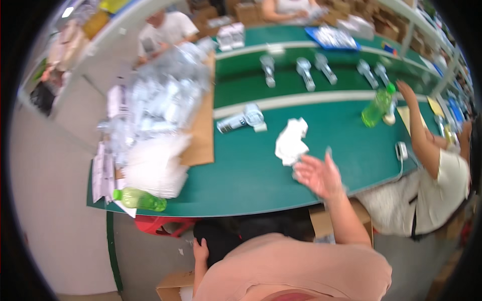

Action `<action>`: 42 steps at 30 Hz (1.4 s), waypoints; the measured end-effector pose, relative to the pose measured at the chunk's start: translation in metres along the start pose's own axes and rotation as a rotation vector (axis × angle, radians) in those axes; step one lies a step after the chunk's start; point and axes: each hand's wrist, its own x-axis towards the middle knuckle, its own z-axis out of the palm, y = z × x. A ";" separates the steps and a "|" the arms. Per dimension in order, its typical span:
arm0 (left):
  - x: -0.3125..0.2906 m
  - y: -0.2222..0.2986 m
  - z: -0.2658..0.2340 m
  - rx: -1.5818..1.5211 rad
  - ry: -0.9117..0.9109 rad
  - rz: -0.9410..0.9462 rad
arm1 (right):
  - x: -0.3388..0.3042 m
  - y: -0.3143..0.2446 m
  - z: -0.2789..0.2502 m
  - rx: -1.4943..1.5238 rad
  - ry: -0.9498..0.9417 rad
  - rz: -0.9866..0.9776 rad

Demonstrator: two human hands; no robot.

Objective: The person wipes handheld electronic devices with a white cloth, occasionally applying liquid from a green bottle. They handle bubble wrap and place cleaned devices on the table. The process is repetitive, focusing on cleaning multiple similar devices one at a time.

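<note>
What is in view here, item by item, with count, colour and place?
Table: one, green, centre
White cloth-like piece: one, white, mid-table
Near device: one, grey-white, left of the white piece
Far devices: five, grey-white, in the green strip beyond
Bottles: two, green, table's near-left corner and right side
Bagged items: uncountable heap, clear and pale, left
Sheet stack: one, white, below the heap
Tray: one, blue, far side
Stool: one, red, under the table's left
Co-workers: three, pale tops, right and far side
Left hand: one, bare, at the lap
Right hand: one, bare, open by the white piece
</note>
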 end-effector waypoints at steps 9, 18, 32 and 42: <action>-0.060 0.145 -0.011 0.348 0.004 -0.208 | 0.005 -0.058 0.018 -0.460 -0.008 -0.158; -0.096 0.209 -0.029 0.498 0.001 -0.032 | 0.044 -0.088 0.021 -0.567 -0.021 -0.164; -0.006 0.207 0.015 0.370 -0.021 0.322 | 0.054 -0.084 -0.003 -0.548 0.377 -0.253; 0.063 0.171 0.011 0.367 0.056 0.338 | 0.066 -0.094 -0.006 -0.302 0.369 -0.238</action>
